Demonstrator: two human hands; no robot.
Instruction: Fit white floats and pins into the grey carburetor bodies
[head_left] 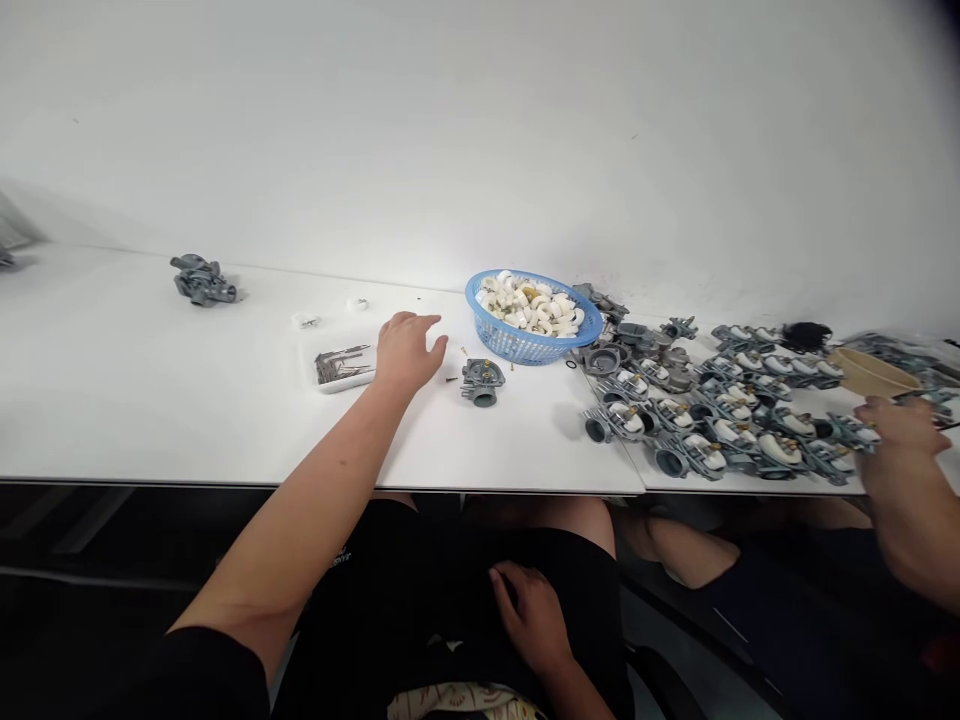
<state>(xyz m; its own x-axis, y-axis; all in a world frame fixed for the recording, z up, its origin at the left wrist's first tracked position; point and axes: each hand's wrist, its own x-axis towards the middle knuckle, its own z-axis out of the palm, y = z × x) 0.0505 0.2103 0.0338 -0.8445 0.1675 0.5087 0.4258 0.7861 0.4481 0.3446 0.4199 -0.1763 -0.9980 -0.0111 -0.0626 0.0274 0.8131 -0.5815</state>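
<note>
My left hand (pixel 406 352) reaches out over the white table (pixel 150 400), fingers loosely spread, holding nothing that I can see. It hovers between a small white tray of metal pins (pixel 339 366) on its left and a single grey carburetor body (pixel 481 381) on its right. My right hand (pixel 531 612) rests in my lap on black shorts, fingers loosely curled, with nothing visible in it. A blue basket (pixel 517 345) of white plastic floats stands just beyond the carburetor.
Several grey carburetors with white floats (pixel 720 420) lie in rows at the right. Another person's hand (pixel 900 425) works there beside a tan bowl (pixel 870 372). A lone carburetor (pixel 201 280) sits far left. Small loose parts (pixel 306 320) lie behind the pin tray.
</note>
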